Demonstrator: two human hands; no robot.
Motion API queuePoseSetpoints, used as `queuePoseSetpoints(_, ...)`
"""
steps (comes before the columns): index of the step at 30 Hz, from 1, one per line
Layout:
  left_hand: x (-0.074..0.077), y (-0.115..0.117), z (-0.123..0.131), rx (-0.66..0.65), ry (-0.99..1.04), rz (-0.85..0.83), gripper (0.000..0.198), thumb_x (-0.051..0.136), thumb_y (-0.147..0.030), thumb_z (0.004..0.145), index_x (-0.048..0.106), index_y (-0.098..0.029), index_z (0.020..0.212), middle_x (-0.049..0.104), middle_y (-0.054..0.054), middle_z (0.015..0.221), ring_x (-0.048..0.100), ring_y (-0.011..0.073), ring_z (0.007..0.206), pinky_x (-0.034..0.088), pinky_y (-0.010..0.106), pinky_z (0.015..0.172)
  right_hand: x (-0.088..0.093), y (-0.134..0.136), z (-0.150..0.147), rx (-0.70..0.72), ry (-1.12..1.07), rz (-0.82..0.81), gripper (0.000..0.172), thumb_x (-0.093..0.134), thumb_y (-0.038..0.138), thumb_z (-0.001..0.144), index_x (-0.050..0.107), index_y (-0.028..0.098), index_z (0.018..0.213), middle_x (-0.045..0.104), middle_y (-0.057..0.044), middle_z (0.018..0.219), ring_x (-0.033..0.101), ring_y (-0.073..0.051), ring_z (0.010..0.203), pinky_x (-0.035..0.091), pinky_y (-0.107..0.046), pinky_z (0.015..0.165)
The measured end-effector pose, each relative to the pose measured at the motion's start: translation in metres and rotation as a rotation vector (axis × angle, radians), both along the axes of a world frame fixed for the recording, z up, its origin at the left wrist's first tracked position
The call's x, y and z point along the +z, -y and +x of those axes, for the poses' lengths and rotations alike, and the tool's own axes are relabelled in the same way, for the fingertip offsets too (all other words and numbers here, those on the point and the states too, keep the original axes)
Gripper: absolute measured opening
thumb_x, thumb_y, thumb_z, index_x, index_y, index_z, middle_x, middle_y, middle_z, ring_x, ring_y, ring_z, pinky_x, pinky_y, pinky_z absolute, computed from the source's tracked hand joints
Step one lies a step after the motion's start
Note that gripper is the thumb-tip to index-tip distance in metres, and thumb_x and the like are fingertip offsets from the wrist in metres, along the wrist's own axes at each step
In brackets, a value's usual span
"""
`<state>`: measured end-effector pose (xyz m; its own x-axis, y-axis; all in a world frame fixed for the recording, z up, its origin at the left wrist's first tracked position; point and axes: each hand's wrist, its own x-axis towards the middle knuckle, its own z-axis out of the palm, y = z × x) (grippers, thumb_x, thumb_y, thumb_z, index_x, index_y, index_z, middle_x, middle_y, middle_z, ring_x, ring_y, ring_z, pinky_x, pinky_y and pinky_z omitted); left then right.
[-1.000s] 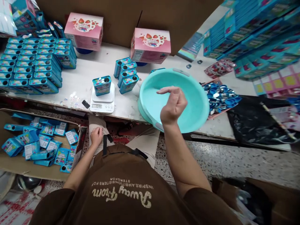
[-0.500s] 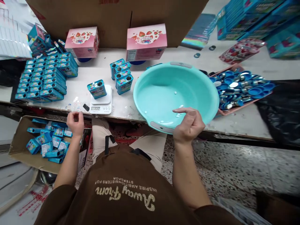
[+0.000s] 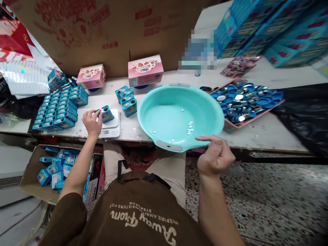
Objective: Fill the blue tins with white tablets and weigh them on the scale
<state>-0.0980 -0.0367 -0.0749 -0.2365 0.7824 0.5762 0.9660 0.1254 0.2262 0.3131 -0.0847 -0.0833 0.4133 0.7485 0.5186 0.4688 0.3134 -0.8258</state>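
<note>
A small blue tin stands on a white digital scale, tilted a little in view. White mints lie on its top near the left edge. My left hand has its thumb and fingertips closed at that left side, touching the tin. A large turquoise basin holds several white mints scattered on its bottom. Over the basin's near right rim hangs my right hand, fingers curled and the index finger stretched inward; whatever is inside the curled fingers is hidden.
Rows of blue tins stand left, with several more blue tins between scale and basin. Pink boxes stand behind. A pink tray of blue and silver lids lies right. A carton of tins sits below left.
My left hand has moved up and right from the table edge to the tin on the scale. More mints lie grouped in the basin by my right hand. The view has shifted.
</note>
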Motion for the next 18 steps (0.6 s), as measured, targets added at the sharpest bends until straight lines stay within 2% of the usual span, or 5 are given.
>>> queuePoseSetpoints(4, -0.005, -0.005, 0.011, -0.079, -0.006, -0.016, 0.034, 0.054, -0.042, 0.093, 0.072, -0.021, 0.112, 0.069, 0.011, 0.114, 0.052, 0.0305, 0.114, 0.033, 0.047, 0.104, 0.000, 0.004, 0.010, -0.042, -0.009, -0.035, 0.053, 0.034, 0.053, 0.097, 0.067, 0.021, 0.070, 0.068, -0.007, 0.071, 0.063, -0.023, 0.071, 0.050, -0.041, 0.075)
queuePoseSetpoints(7, -0.003, -0.006, 0.015, -0.123, -0.013, -0.046, 0.036, 0.051, -0.041, 0.094, 0.071, -0.021, 0.115, 0.068, 0.011, 0.119, 0.050, 0.0306, 0.118, 0.031, 0.047, 0.107, -0.001, 0.005, 0.013, -0.051, -0.011, -0.039, 0.053, 0.035, 0.053, 0.097, 0.068, 0.021, 0.070, 0.067, -0.007, 0.069, 0.061, -0.022, 0.066, 0.047, -0.039, 0.068)
queuePoseSetpoints(14, 0.006, 0.001, 0.009, -0.157, -0.014, -0.090, 0.040, 0.052, -0.046, 0.093, 0.067, -0.021, 0.120, 0.062, 0.014, 0.127, 0.047, 0.0320, 0.127, 0.029, 0.047, 0.111, -0.001, 0.002, 0.005, -0.048, -0.024, -0.027, 0.051, 0.037, 0.053, 0.094, 0.069, 0.025, 0.066, 0.066, -0.007, 0.065, 0.061, -0.026, 0.064, 0.047, -0.045, 0.069)
queuePoseSetpoints(18, 0.007, -0.007, 0.001, -0.207, -0.047, -0.193, 0.063, 0.065, -0.048, 0.084, 0.053, -0.015, 0.137, 0.053, 0.019, 0.140, 0.042, 0.0353, 0.135, 0.032, 0.047, 0.112, 0.005, -0.004, -0.005, -0.101, -0.063, -0.012, 0.047, 0.038, 0.053, 0.090, 0.068, 0.033, 0.059, 0.068, -0.010, 0.065, 0.062, -0.029, 0.062, 0.044, -0.047, 0.062)
